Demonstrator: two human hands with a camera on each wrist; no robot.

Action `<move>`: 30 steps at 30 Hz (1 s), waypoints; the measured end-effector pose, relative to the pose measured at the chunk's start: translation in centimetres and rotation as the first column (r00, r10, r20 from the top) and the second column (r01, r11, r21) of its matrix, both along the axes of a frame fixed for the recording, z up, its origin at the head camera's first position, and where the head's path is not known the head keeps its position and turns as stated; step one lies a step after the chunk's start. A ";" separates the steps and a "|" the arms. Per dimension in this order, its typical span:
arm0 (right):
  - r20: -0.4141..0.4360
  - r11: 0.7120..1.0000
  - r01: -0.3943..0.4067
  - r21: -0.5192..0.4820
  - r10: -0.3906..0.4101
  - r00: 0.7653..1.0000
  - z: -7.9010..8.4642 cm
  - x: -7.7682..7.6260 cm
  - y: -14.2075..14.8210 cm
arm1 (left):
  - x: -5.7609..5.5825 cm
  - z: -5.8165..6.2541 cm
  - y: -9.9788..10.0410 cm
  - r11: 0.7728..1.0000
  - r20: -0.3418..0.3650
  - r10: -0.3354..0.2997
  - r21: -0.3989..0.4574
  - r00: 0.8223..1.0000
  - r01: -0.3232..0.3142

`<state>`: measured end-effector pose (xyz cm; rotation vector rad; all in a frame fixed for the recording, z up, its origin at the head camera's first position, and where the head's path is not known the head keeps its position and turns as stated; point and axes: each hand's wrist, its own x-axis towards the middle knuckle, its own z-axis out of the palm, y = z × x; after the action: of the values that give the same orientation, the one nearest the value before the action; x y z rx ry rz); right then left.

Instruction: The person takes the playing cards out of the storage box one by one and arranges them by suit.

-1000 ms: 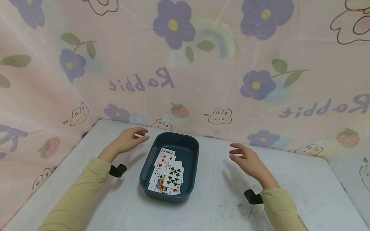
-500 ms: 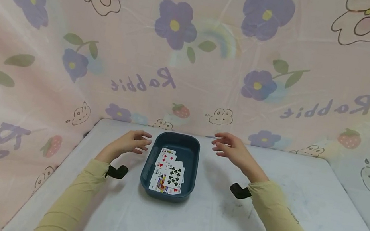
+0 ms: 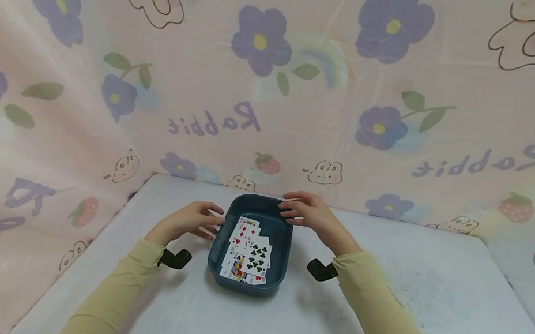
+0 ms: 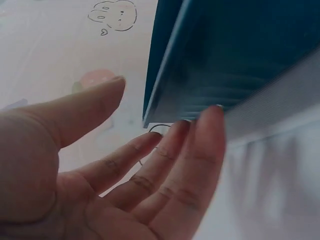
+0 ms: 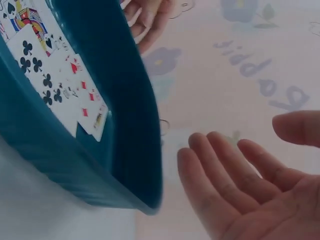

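Observation:
A dark blue, rounded rectangular tray stands on the white table, with several playing cards lying face up and overlapping inside it. My left hand is at the tray's left side, fingers loosely extended; in the left wrist view its fingertips are at the outer wall, and I cannot tell whether they touch it. My right hand is by the far right corner, its fingers overlapping the rim in the head view. In the right wrist view its relaxed fingers appear apart from the tray. Neither hand holds anything.
The white table ends at a pale pink curtain printed with flowers and rabbits, which also hangs along both sides. A black wrist mount sticks out below the left wrist, and another black mount below the right.
My right hand has moved left, from well beside the tray to its far right corner. The left hand has come closer to the tray's left side. The tray and cards keep their place.

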<state>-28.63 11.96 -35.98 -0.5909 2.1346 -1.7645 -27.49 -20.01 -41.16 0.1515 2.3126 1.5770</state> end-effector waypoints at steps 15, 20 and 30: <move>0.270 0.997 0.072 0.034 -0.078 0.960 -2.9 -1.4 -3.9 | -0.1 -0.6 1.4 0.996 0.013 0.071 -0.050 0.997 -0.070; 0.420 0.992 0.126 0.002 -0.115 0.900 -4.1 -1.6 -5.1 | -0.1 -0.4 1.6 0.994 0.018 0.085 -0.064 0.996 -0.084; 0.509 0.982 0.167 0.083 -0.186 0.840 -4.5 -1.0 -5.5 | 0.0 -0.4 2.3 0.996 0.026 0.067 -0.054 0.997 -0.066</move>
<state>-29.68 6.49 -40.49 0.1015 1.8717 -1.7214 -27.45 -17.72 -41.60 0.0396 2.3581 1.5362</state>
